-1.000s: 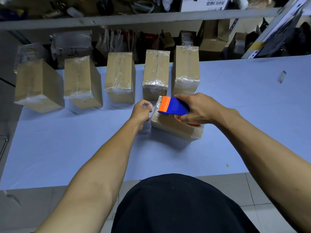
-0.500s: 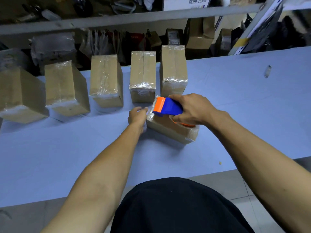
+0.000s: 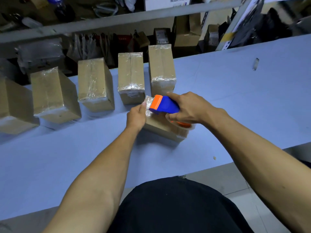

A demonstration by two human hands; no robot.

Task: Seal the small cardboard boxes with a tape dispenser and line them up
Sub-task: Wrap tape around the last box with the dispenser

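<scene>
Box top hidden under tape dispenser, right hand.

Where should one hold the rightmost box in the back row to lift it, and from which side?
Grip the rightmost box across its two long side walls, coming from above. It lies flat, its taped top faces up, and gaps separate it from the neighbouring box.

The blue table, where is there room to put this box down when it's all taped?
The light blue table is bare to the right of the rightmost taped cardboard box in the back row, so that spot would suit. It is also bare near the front edge. The row's left side is crowded, and both hands work mid-table.
</scene>
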